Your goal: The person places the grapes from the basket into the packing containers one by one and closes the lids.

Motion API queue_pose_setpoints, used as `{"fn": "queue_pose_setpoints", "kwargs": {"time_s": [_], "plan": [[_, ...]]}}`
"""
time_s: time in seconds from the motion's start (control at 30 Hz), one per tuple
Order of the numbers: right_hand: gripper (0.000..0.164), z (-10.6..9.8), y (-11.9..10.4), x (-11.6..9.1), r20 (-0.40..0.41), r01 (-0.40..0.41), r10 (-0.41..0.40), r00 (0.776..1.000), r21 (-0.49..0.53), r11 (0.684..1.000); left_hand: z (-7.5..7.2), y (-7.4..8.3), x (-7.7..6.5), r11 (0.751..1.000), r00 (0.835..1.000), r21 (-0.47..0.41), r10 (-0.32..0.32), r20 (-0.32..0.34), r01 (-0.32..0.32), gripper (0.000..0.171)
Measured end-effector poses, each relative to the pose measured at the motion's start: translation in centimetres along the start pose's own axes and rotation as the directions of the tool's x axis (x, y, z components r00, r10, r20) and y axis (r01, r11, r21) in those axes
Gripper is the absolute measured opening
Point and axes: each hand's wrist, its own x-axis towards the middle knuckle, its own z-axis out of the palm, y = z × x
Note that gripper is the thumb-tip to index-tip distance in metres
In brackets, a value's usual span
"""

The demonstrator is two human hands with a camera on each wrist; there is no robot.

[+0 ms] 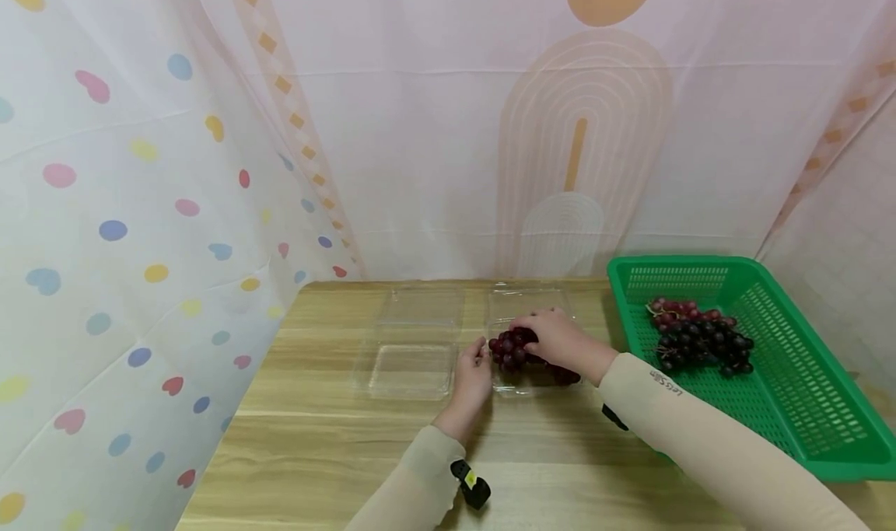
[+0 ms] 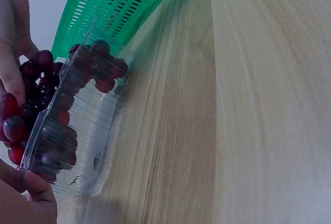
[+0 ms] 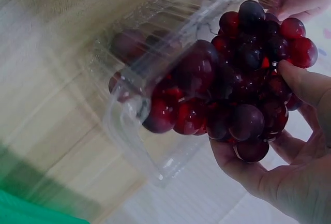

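Note:
A bunch of dark red grapes (image 1: 514, 349) lies in a clear plastic clamshell box (image 1: 509, 391), partly above its rim. My right hand (image 1: 563, 340) grips the bunch from above; in the right wrist view, its thumb and fingers (image 3: 238, 167) curl round the grapes (image 3: 248, 74). At the box's left side, my left hand (image 1: 474, 374) pinches the rim, as the left wrist view shows with the fingertips (image 2: 41, 187) on the box corner. More grapes (image 2: 106, 69) press against the inside of the clear wall. The raised lid stands behind the right hand.
Left of the hands, a second clear clamshell box (image 1: 409, 369) sits with its lid folded back. A green plastic basket (image 1: 763, 430) at the right holds red grapes (image 1: 682, 311) and black grapes (image 1: 703, 344). A patterned curtain (image 1: 434, 165) hangs behind the wooden table (image 1: 301, 414).

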Motion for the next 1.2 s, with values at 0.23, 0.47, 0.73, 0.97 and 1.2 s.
{"fn": "queue_pose_setpoints", "kwargs": {"time_s": [0.23, 0.47, 0.73, 0.97, 1.2], "plan": [[0.039, 0.4, 0.1, 0.3, -0.001, -0.016, 0.016, 1.000, 0.008, 1.000, 0.0, 0.0, 0.0, 0.999, 1.000, -0.037, -0.013, 0.009, 0.013, 0.036], [0.041, 0.5, -0.1, 0.2, 0.052, -0.068, 0.069, 0.996, -0.025, 0.997, 0.1, 0.0, 0.0, 0.999, 1.000, -0.041, -0.002, 0.011, 0.003, 0.036], [0.048, 0.1, -0.6, -0.1, 0.100, -0.147, 0.157, 0.983, -0.102, 0.984, 0.3, -0.1, -0.1, 1.000, 0.999, -0.001, 0.024, 0.028, -0.024, 0.035], [0.036, -0.5, -1.5, -0.4, 0.070, -0.084, 0.089, 0.994, -0.074, 0.994, 0.2, 0.0, -0.1, 0.999, 1.000, -0.034, 0.020, 0.013, -0.019, 0.036], [0.014, 0.4, -1.6, -0.3, 0.024, -0.048, 0.050, 0.998, -0.078, 0.996, 0.2, 0.1, 0.0, 0.999, 0.999, -0.012, 0.035, -0.015, -0.035, 0.034]]}}
